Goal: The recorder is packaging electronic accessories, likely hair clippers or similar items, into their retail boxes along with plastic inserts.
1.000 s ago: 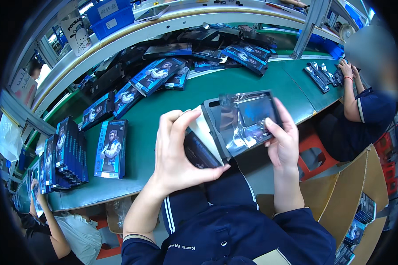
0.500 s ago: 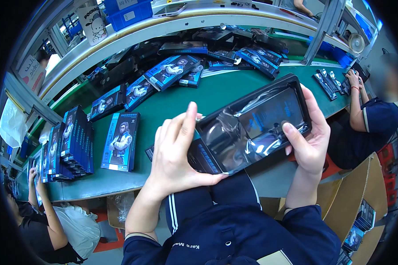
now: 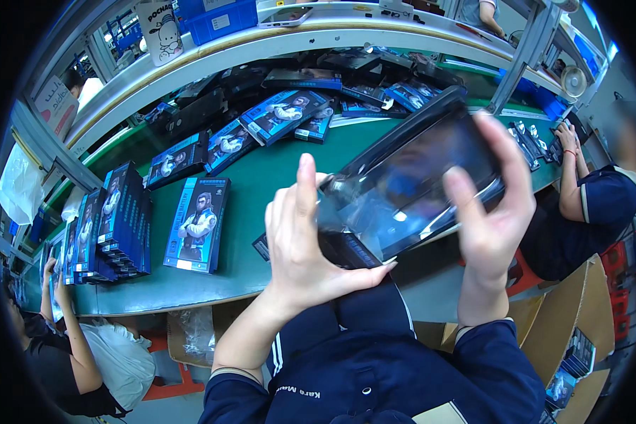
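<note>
Green bench [image 3: 251,191], piled boxes [image 3: 283,116]; tray [image 3: 417,185] in midair over its near edge.
Tipped steeper than half a second ago, looks unseated in box [image 3: 345,249] to me; right hand [image 3: 495,215] grips tray's right end, left hand [image 3: 297,244] clasps box.

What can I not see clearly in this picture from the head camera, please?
All in the head view:
Black tray: contents blurred by motion, under shiny film.
Right hand: blurred; some fingers hidden behind the tray.
Dark box: partly hidden by the left hand.
Cardboard carton: cut off by the lower edge.
</note>
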`<state>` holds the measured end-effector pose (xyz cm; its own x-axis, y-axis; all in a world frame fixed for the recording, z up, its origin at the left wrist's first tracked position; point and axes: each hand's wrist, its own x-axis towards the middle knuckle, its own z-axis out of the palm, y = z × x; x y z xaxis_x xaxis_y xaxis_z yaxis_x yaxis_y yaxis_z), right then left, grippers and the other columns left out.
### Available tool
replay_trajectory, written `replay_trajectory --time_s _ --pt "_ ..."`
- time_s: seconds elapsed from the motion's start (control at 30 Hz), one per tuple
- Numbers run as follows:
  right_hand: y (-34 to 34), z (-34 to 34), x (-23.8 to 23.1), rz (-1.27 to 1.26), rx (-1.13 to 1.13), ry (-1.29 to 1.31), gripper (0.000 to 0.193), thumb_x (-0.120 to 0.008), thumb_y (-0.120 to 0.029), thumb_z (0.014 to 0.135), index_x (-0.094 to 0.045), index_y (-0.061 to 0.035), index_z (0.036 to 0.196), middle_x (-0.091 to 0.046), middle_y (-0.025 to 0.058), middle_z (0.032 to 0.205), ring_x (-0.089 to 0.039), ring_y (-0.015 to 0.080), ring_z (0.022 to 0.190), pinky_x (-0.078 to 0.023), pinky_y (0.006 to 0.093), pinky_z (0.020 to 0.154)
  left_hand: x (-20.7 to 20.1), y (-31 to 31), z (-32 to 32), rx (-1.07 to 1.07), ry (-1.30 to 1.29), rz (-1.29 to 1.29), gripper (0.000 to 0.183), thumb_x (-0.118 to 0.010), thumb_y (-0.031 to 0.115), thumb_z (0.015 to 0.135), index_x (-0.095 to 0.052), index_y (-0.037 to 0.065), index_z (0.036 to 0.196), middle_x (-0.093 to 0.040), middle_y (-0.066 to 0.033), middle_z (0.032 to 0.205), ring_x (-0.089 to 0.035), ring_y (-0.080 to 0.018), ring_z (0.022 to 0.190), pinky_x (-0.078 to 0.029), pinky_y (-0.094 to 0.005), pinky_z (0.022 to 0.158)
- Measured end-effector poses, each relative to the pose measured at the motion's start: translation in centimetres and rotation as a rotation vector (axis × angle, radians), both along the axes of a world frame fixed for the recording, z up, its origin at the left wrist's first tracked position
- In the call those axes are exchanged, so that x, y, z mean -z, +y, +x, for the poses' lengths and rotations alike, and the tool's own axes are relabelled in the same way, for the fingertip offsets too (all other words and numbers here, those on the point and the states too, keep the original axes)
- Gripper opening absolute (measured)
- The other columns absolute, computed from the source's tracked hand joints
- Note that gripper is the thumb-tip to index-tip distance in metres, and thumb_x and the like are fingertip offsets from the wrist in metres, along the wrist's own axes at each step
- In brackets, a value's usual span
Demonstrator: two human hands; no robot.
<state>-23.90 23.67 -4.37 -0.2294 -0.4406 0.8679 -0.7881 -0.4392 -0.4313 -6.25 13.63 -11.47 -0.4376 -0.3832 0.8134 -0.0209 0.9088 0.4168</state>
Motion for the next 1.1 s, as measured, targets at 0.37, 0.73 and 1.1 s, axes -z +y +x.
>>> replay_trajectory --time_s 0.37,0.73,1.1 --pt "-2.8 2.1 2.0 0.453 -0.547 0.229 0.028 -0.056 -0.015 0.093 -0.071 -0.0034 0.113 -0.05 0.0247 0.138 -0.049 0.037 0.127 -0.039 0.044 0.105 3.8 0.4 -2.1 -0.073 0.431 0.261 0.104 -0.096 0.034 0.056 -0.031 0.006 0.131 -0.041 -0.0151 0.125 -0.05 -0.0263 0.113 -0.043 -0.0386 0.092" --pt "-5.7 3.5 8.2 -0.071 -0.487 -0.223 0.022 -0.067 0.002 0.088 -0.061 0.0014 0.109 -0.065 0.0155 0.107 -0.065 0.0195 0.098 -0.052 0.0303 0.088 0.4 -0.3 -0.6 0.423 0.6 0.833 0.039 -0.06 -0.004 0.093 -0.035 0.008 0.122 -0.059 -0.0151 0.114 -0.057 -0.0132 0.099 -0.048 -0.0257 0.085" --pt "-6.2 3.6 10.8 -0.203 -0.529 -0.17 0.036 -0.074 0.0 0.084 -0.047 -0.0074 0.106 -0.061 0.016 0.1 -0.064 0.0187 0.088 -0.054 0.0309 0.073 2.8 -1.2 0.2 0.35 0.56 0.414 0.027 -0.073 0.005 0.087 -0.049 0.004 0.101 -0.062 -0.0191 0.105 -0.061 -0.0206 0.099 -0.05 -0.0318 0.085"
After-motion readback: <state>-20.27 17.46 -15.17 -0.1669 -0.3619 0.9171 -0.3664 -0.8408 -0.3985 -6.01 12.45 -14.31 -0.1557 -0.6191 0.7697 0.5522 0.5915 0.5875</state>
